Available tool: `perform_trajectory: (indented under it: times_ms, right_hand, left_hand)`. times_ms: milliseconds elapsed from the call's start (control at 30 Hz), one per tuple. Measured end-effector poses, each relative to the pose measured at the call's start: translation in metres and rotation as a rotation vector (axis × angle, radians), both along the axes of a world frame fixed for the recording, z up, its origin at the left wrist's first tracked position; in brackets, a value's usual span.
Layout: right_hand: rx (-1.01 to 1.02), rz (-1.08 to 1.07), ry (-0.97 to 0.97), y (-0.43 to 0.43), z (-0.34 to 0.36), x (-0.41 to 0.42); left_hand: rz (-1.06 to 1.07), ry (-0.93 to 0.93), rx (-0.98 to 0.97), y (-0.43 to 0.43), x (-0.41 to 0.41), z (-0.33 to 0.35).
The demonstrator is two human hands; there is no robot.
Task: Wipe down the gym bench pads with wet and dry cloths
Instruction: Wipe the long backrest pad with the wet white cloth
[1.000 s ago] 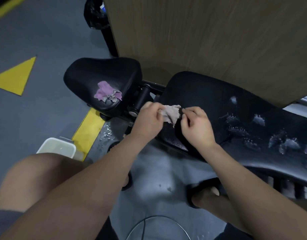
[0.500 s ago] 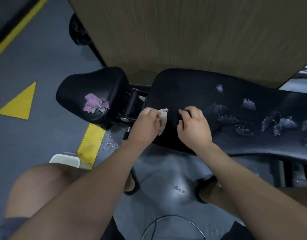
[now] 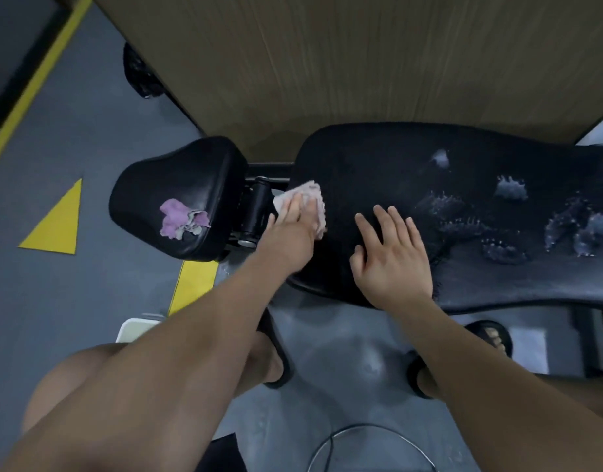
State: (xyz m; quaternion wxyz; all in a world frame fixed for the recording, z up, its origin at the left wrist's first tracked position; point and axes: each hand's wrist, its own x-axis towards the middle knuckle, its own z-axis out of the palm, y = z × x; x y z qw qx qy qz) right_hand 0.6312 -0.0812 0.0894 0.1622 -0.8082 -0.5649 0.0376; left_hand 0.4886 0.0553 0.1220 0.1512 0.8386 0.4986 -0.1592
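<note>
A long black bench pad (image 3: pixel 388 165) runs to the right, with wet foamy patches (image 3: pixel 511 190) on its right half. My left hand (image 3: pixel 293 226) presses a pale pink cloth (image 3: pixel 315 194) flat on the pad's left end with straight fingers. My right hand (image 3: pixel 392 257) rests flat on the pad beside it, fingers spread, holding nothing. A small black seat pad (image 3: pixel 191 175) sits to the left, with a crumpled purple and grey cloth (image 3: pixel 181 219) lying on it.
A wooden panel (image 3: pixel 361 63) stands right behind the bench. A white bucket (image 3: pixel 133 330) shows at the lower left behind my arm. Yellow floor markings (image 3: pixel 56 223) lie left. My sandalled feet (image 3: pixel 487 338) stand under the bench, a grey cable (image 3: pixel 361 434) loops on the floor.
Both hands held the pink cloth bunched between them; now the right hand has let go and lies flat, while the left has spread the cloth on the pad.
</note>
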Motion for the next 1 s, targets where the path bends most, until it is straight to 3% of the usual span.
perform_trajectory:
  times_ms: [100, 300, 433, 567, 700, 800, 933, 1000]
  right_hand:
    - [0.000, -0.008, -0.009, 0.000, 0.003, -0.001]
    - [-0.005, -0.016, -0.018, 0.000, 0.005, -0.002]
    - [0.014, -0.027, -0.026, 0.001, 0.003, -0.001]
    - [0.067, -0.034, -0.023, 0.001, 0.002, -0.003]
    - [0.061, -0.031, -0.025, 0.001, 0.004, -0.003]
    - [0.042, -0.030, -0.027, 0.000, 0.008, -0.002]
    - [0.040, -0.029, -0.025, -0.001, 0.007, -0.002]
    - [0.036, -0.030, -0.025, -0.001, 0.007, -0.001]
  left_hand:
    - [0.078, 0.007, -0.047, 0.021, 0.014, 0.008]
    - [0.159, -0.241, -0.006, -0.046, -0.025, 0.014]
    - [0.299, -0.553, 0.079, -0.055, -0.048, 0.015]
    - [0.162, -0.503, 0.024, -0.053, -0.042, 0.010]
    - [0.311, -0.449, 0.002, -0.027, -0.029, 0.014]
    - [0.306, -0.422, 0.026, -0.020, -0.022, 0.020]
    - [0.481, -0.751, -0.085, -0.019, -0.023, 0.035]
    - [0.437, -0.705, -0.019, -0.019, -0.028, 0.039]
